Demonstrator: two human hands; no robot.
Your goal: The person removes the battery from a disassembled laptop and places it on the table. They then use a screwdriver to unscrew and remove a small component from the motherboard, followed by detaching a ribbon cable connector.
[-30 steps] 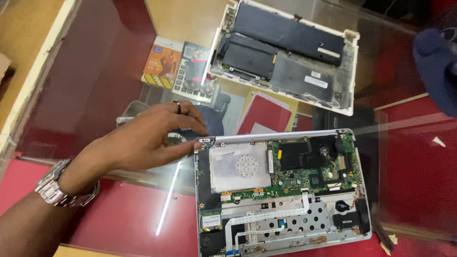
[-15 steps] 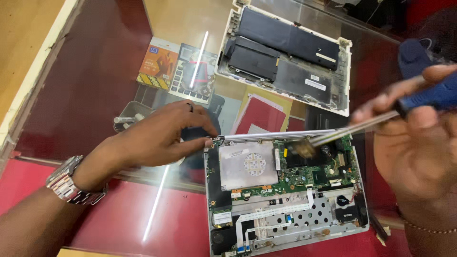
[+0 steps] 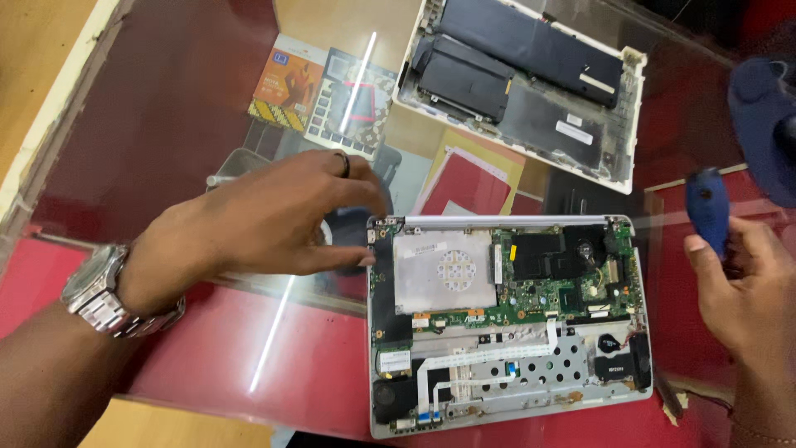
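Change since half a second ago: the right hand (image 3: 742, 286) has drawn back from over the circuit board to the right edge of the opened laptop (image 3: 506, 319), and the metal shaft it held across the board no longer shows there.

Right hand: closed around the blue handle of a screwdriver (image 3: 707, 207), handle upright above the fingers; the tip is out of sight. It sits just beside the laptop's right rim, not touching it.

Left hand (image 3: 265, 220): fingers loosely spread and curved, holding nothing; fingertips rest at the laptop's upper left corner by the hinge. A ring on one finger, a metal wristwatch (image 3: 104, 290) at the wrist.

Opened laptop: lies bottom-up on the glass-topped table (image 3: 149, 124), cover off, green board, silver plate and ribbon cables exposed.

Removed cover (image 3: 522, 83): white-rimmed, dark inside, lying beyond the laptop, apart from it.

Room: bare glass left of the left hand; printed cards (image 3: 327, 87) and red papers (image 3: 464, 178) show between the two shells.
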